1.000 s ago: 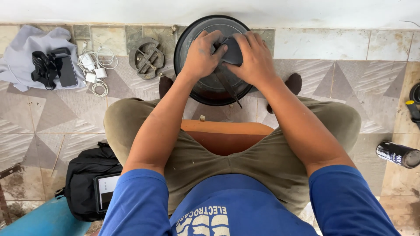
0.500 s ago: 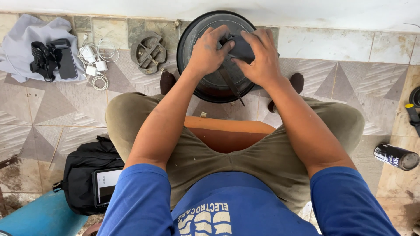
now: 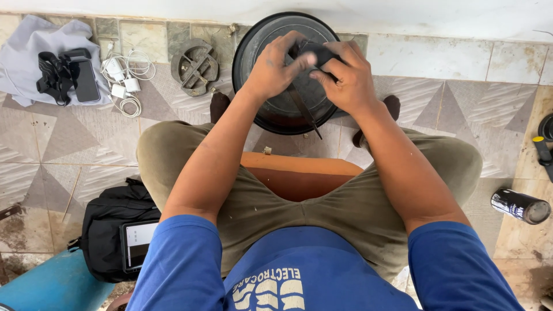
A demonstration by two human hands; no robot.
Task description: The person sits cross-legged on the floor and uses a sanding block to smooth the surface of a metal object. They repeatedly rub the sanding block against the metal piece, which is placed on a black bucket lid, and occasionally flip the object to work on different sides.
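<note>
You sit on an orange stool (image 3: 299, 173) with a round black pan (image 3: 271, 109) propped on the tiled floor (image 3: 438, 103) between your feet, its far rim against the base of the wall. Both your hands meet over the upper middle of that pan. Your left hand (image 3: 275, 72) curls in from the left, its fingers closed toward a small dark part (image 3: 319, 53) that sits in front of the pan's centre; your right hand (image 3: 345, 80) wraps the same part from the right, fingers clamped over its top and side. The part is pinched between the two hands, with your left fingertips touching the right ones; a blur there hides how your left thumb sits. A thin dark strip (image 3: 304, 109) hangs down from under the hands across the pan's face toward its lower rim. To the left of the pan, just apart from it, lies a round metal bracket (image 3: 194, 66) flat on the tiles. Further left a white charger and cable (image 3: 124, 75) lie beside a grey cloth (image 3: 29, 52) that carries a black phone (image 3: 86, 80) and straps. By your left thigh a black bag (image 3: 106, 230) holds a tablet (image 3: 138, 242). On the right, well away from your hands, a dark spray can (image 3: 520, 206) lies on its side.
</note>
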